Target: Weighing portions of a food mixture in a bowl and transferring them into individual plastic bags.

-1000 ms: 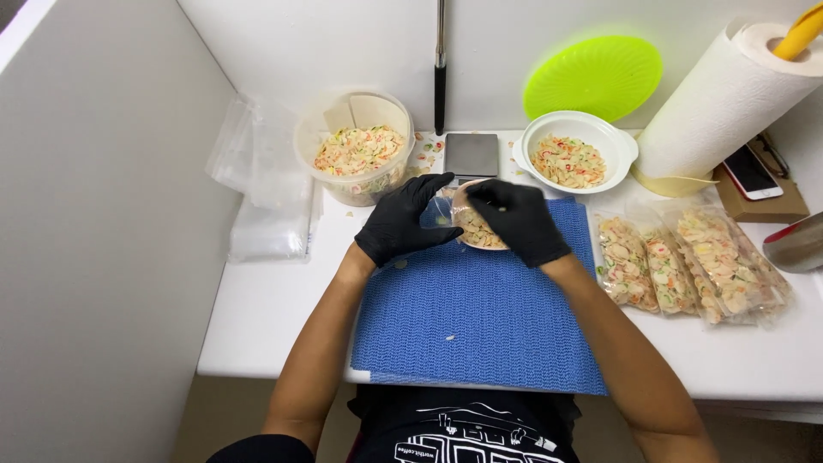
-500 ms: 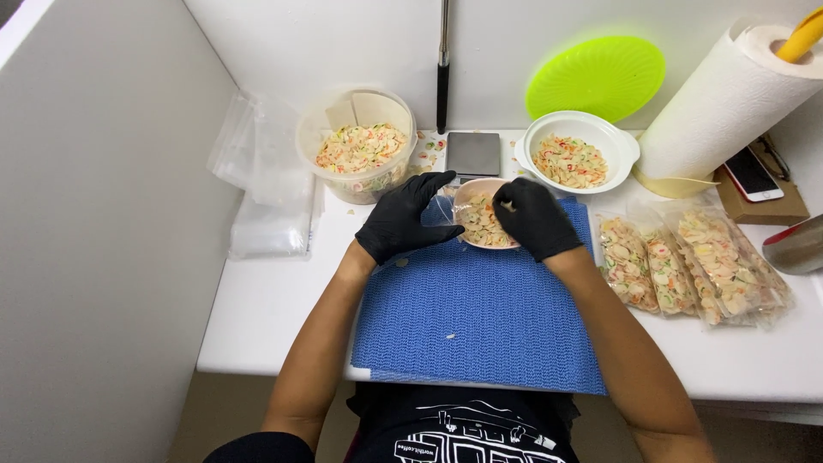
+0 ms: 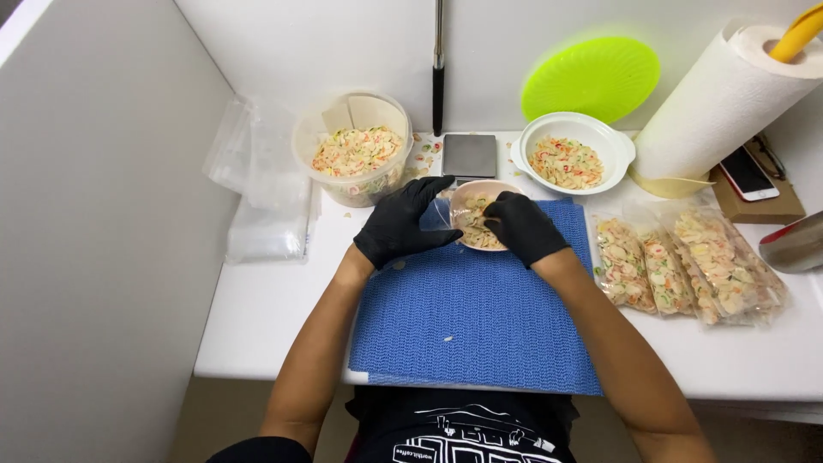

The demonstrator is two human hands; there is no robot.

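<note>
Both my hands wear black gloves and meet at the far edge of the blue mat [image 3: 471, 326]. My left hand [image 3: 401, 225] pinches a small clear plastic bag [image 3: 441, 214] at its mouth. My right hand [image 3: 525, 228] grips a small pink bowl [image 3: 470, 199] of pale, colourful flakes. The bowl is tipped toward the bag, and my right fingertips rest on the flakes inside it. The bag touches the bowl's left rim.
Behind the hands sit a clear tub [image 3: 354, 116] of the same mix, a small scale [image 3: 469, 155] and a white bowl [image 3: 573, 129] of mix. Several filled bags [image 3: 686, 266] lie right, empty bags [image 3: 266, 193] left. A paper towel roll [image 3: 729, 94], phone [image 3: 747, 174] and green lid [image 3: 591, 77] stand at the back.
My hands have parted slightly, so the pink bowl now shows between them. My right hand slid right, then curled its fingers over the bowl's contents.
</note>
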